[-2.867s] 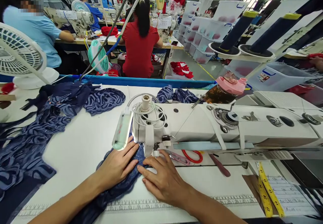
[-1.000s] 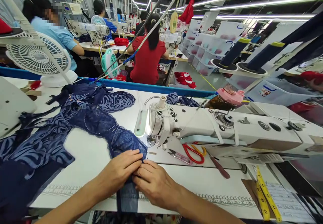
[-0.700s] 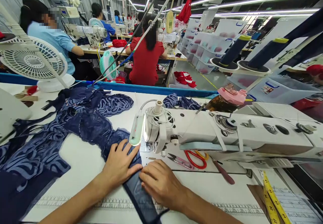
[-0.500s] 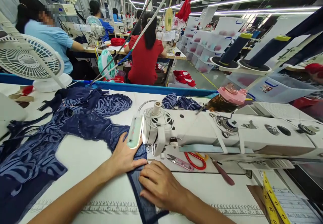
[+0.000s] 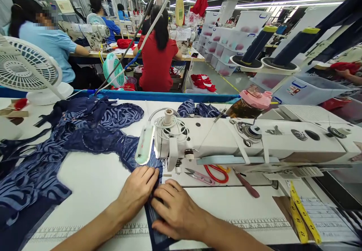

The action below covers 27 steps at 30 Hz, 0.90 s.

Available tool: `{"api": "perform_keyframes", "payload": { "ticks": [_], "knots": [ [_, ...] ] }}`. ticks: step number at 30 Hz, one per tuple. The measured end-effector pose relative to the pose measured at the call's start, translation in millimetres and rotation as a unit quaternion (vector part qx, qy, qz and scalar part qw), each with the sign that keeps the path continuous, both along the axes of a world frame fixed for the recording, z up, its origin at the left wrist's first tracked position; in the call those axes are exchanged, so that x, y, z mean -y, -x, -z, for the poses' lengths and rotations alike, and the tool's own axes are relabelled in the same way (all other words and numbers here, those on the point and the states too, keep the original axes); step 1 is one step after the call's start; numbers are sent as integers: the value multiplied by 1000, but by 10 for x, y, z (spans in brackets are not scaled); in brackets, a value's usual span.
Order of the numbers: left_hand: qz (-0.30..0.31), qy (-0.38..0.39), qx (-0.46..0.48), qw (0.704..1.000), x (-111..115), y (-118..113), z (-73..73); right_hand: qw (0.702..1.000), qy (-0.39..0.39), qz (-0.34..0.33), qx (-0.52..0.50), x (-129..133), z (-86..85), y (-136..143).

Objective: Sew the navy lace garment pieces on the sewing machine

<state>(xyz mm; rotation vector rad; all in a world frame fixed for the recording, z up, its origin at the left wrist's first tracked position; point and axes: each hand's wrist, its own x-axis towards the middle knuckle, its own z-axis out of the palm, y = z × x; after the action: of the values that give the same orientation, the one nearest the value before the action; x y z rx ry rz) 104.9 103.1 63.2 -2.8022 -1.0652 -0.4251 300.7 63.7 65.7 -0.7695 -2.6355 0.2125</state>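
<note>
Navy mesh fabric (image 5: pixel 131 151) runs from the left pile to beneath the head of a white sewing machine (image 5: pixel 215 136) and on toward the front edge. Just in front of the needle area, my left hand (image 5: pixel 138 187) has its fingers bent together on the fabric. Right beside it, my right hand (image 5: pixel 177 209) presses the navy strip with curled fingers, its thumb toward the front. The fingertips of both hands almost meet. A lit green-white lamp (image 5: pixel 144 144) hangs left of the machine head.
Thread snips (image 5: pixel 200 176), red-handled scissors (image 5: pixel 216 173) and a dark red-handled tool (image 5: pixel 246 184) lie under the machine arm. A yellow tape measure (image 5: pixel 298 217) is at right. Patterned navy pieces (image 5: pixel 31 179) cover the left. A fan (image 5: pixel 28 66) and seated people are beyond.
My left hand has drawn back from beside the lamp toward the front, and its spread fingers have closed together. My right hand has shifted slightly left. The whole view has shifted a little.
</note>
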Motion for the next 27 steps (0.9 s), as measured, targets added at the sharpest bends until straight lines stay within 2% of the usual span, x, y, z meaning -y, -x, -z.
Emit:
{"api": "perform_keyframes", "payload": {
  "ticks": [4, 6, 9, 10, 12, 16, 21, 24, 27],
  "knots": [
    [-22, 11, -24, 999, -27, 17, 35, 999, 19, -9, -34, -16, -42, -14],
    [-26, 16, -25, 999, -69, 25, 28, 996, 37, 14, -78, -51, -45, -39],
    [-19, -1, 1, 1000, -106, 32, 36, 985, 9, 142, -92, -153, -16, -80],
    [-14, -11, 15, 1000, -112, 35, 47, 980, -11, 186, -71, -193, -1, -88],
    [1, -28, 34, 999, -118, 44, 77, 973, -43, 226, -8, -263, 25, -89],
    [20, -34, 18, 999, -132, 59, 120, 968, -77, 236, 38, -298, 51, -66],
    [4, -25, 43, 999, -197, 6, 58, 966, -98, 237, -40, -191, 38, -88],
    [-5, -5, 70, 997, -234, -28, 3, 972, -84, 209, -69, -152, 29, -110],
    [-5, 14, 86, 996, -248, -24, 12, 978, -71, 181, -74, -141, 37, -120]
  ]
}}
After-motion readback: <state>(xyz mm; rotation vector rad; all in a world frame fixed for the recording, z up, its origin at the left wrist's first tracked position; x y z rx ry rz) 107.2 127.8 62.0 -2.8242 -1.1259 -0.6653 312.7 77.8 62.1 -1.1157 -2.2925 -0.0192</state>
